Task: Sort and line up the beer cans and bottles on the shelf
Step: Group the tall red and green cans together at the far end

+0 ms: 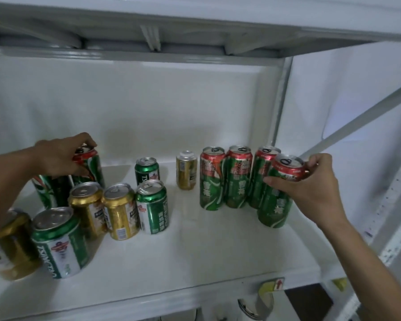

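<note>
On the white shelf [195,251] stand several beer cans. My right hand [310,188] grips the top of a tall red-and-green can [276,205] at the right end of a row of three like cans [237,177]. My left hand [63,156] holds the rim of another tall red-and-green can [93,167] at the back left, beside one more tall can [49,191]. Short gold cans [119,212] and short green cans [152,207] are clustered at the left front. A lone gold can [186,170] and a green one [147,170] stand further back.
The shelf's back wall [148,107] is close behind the cans. An upper shelf [195,24] hangs overhead. A grey metal upright [280,98] and a slanted brace [357,121] border the right side. Items show on the lower level [264,297].
</note>
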The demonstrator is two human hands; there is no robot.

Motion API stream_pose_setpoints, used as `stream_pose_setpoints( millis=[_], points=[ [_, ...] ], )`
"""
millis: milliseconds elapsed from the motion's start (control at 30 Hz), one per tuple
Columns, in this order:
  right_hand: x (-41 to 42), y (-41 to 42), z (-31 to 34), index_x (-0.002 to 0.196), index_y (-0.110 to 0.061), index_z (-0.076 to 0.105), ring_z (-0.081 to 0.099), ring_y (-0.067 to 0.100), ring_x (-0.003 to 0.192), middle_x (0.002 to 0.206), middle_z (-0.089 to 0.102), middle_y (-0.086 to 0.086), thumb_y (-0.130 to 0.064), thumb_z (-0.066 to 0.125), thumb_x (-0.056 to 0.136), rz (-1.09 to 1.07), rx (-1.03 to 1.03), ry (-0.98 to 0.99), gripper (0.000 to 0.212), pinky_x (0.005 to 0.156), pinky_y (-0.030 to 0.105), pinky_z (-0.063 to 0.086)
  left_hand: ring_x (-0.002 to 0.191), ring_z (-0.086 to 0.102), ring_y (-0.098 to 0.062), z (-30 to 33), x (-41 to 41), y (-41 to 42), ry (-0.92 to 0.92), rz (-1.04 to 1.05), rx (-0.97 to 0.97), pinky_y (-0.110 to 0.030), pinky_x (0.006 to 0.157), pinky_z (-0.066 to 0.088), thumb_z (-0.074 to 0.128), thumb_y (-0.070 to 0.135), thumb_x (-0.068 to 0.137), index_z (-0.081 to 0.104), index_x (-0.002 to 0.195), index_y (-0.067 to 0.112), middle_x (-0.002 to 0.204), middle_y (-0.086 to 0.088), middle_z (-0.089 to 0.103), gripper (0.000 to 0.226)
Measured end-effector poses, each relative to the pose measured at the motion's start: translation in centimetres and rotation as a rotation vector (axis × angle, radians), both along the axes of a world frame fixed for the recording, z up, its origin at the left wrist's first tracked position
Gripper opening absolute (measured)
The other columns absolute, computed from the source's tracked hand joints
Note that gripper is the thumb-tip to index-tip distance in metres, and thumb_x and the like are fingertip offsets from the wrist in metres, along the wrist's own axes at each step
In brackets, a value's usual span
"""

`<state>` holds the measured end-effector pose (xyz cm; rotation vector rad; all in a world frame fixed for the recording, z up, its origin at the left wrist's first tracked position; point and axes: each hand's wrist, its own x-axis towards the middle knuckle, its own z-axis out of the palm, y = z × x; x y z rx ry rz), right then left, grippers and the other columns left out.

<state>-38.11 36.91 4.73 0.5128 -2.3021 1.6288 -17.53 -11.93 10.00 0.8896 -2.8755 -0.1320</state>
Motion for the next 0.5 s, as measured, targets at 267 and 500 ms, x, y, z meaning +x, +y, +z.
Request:
stream_pose_setpoints(
  millis=[267, 500],
  points=[
    [-1.6, -0.3, -1.4, 0.109, -0.009, 0.039, 0.061, 0.002, 0.075, 0.091, 0.061, -0.009, -0.025, 0.097, 0.063, 0.007, 0.018, 0.003, 0.076, 0.045, 0.011, 0.045, 0.115, 0.064, -0.029, -0.7, -0.7, -0.1, 0.026, 0.023, -0.110, -0.047, 0.112, 0.027, 0.083, 0.048, 0.078, 0.036, 0.132, 0.043, 0.122, 0.002, 0.070, 0.071],
    [-1.6, -0.5, -2.1, 0.116, -0.018, 0.037, 0.062, 0.014, 0.088, 0.108, 0.057, -0.003, -0.027, 0.095, 0.066, 0.036, -0.013, -0.010, 0.077, 0.065, 0.017, 0.046, 0.123, 0.062, -0.030, -0.9, -0.6, 0.6, 0.092, 0.013, -0.107, -0.048, 0.116, 0.020, 0.085, 0.044, 0.079, 0.043, 0.136, 0.036, 0.129, -0.001, 0.069, 0.071]
  ],
)
